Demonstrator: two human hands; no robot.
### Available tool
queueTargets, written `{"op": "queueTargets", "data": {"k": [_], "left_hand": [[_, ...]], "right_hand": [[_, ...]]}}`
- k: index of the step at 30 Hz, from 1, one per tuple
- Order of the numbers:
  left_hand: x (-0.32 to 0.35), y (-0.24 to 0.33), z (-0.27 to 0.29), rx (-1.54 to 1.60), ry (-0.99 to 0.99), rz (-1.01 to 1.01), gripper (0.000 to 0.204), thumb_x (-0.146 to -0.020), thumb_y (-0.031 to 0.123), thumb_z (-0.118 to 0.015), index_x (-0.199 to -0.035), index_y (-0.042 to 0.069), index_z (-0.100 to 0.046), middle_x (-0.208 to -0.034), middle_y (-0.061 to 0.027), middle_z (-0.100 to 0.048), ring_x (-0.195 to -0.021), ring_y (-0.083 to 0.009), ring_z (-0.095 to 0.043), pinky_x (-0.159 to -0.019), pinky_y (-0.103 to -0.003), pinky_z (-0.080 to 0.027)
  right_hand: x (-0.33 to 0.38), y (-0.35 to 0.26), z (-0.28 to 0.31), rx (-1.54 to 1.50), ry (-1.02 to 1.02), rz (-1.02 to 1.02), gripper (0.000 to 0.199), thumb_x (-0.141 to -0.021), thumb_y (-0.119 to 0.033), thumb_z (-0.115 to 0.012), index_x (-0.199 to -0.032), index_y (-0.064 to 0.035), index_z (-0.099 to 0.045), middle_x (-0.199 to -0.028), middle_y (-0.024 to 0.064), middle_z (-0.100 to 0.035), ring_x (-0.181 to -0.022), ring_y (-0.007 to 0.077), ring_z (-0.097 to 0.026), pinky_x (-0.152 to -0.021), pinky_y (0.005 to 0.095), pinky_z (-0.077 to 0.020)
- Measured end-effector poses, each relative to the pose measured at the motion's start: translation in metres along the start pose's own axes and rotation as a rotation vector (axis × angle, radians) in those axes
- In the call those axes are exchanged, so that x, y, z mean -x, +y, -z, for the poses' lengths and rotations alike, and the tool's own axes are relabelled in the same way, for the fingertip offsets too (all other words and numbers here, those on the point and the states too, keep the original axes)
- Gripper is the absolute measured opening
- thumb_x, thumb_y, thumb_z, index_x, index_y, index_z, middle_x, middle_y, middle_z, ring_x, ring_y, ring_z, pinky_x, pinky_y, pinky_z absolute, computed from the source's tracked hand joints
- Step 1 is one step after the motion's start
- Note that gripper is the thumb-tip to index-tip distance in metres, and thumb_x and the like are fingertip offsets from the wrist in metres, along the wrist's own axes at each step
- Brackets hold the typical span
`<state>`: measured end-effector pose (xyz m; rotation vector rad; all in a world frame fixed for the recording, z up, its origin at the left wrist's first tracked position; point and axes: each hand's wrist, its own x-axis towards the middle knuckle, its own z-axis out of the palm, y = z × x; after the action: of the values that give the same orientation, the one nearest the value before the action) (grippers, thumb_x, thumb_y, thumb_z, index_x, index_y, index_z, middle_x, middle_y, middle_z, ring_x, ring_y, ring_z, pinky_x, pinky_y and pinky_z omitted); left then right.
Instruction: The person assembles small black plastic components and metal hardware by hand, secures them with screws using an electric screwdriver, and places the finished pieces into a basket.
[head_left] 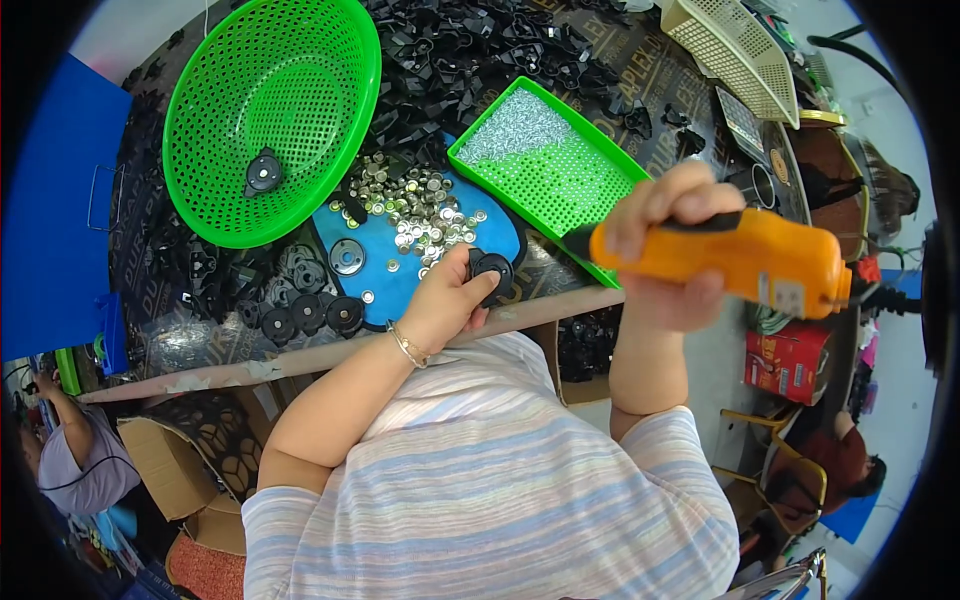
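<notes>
"Near the frame's centre, what does the left hand (448, 297) hold?"

"A black disc (492, 268), pinched between thumb and fingers by the blue mat (388, 292), probably to steady it."

"And the right hand (672, 240)?"

"Fingers wrapped round an orange driver (745, 258), right of centre, its black nose pointing left, apart from the disc."

"Why keep the green tray (590, 178) close?"

"Likely for short reaches: small silvery pieces (515, 125) fill its upper end, and caps (430, 212) lie heaped on the mat."

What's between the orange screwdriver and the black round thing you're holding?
Nothing visible stands between the orange electric screwdriver in the right hand and the black round part, though the left hand partly covers it.
</notes>
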<state>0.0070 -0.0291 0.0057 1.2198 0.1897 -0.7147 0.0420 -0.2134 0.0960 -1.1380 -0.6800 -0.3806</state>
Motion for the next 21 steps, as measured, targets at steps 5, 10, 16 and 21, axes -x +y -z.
{"op": "queueTargets", "data": {"k": [5,10,16,21], "left_hand": [[-0.001,-0.002,0.0,-0.002,0.008,0.004,0.01,-0.088,0.011,-0.053,-0.091,0.007,-0.045,-0.065,0.0012,-0.05,-0.042,-0.0057,-0.046,-0.035,-0.019,-0.033],[-0.001,-0.006,0.003,-0.001,0.003,0.017,0.01,-0.088,0.01,-0.052,-0.097,0.007,-0.048,-0.075,-0.0013,-0.057,-0.043,-0.0059,-0.047,-0.035,-0.017,-0.034],[-0.002,-0.005,0.003,0.018,0.005,0.018,0.01,-0.088,0.01,-0.051,-0.097,0.007,-0.047,-0.076,-0.002,-0.058,-0.043,-0.0059,-0.047,-0.036,-0.017,-0.034],[-0.002,-0.005,0.002,0.023,-0.004,0.009,0.01,-0.088,0.01,-0.051,-0.097,0.007,-0.047,-0.075,-0.0021,-0.058,-0.043,-0.0059,-0.048,-0.036,-0.017,-0.035]], "right_hand": [[0.005,0.019,0.038,0.184,0.232,0.026,0.037,-0.079,-0.027,-0.062,-0.1,-0.0009,-0.046,-0.092,0.011,-0.047,-0.062,0.0186,-0.051,-0.056,0.0296,-0.0436],[0.013,0.033,0.046,0.154,0.281,0.062,0.028,-0.079,-0.01,-0.063,-0.099,0.0012,-0.047,-0.093,0.0112,-0.049,-0.061,0.0165,-0.055,-0.057,0.026,-0.0457],[0.013,0.036,0.049,0.156,0.288,0.061,0.028,-0.078,-0.008,-0.062,-0.098,0.0014,-0.047,-0.093,0.0115,-0.049,-0.06,0.0166,-0.055,-0.058,0.0259,-0.0459],[0.012,0.036,0.045,0.153,0.283,0.063,0.027,-0.078,-0.01,-0.063,-0.097,0.0017,-0.047,-0.092,0.0111,-0.049,-0.059,0.0163,-0.055,-0.056,0.0256,-0.0452]]}}
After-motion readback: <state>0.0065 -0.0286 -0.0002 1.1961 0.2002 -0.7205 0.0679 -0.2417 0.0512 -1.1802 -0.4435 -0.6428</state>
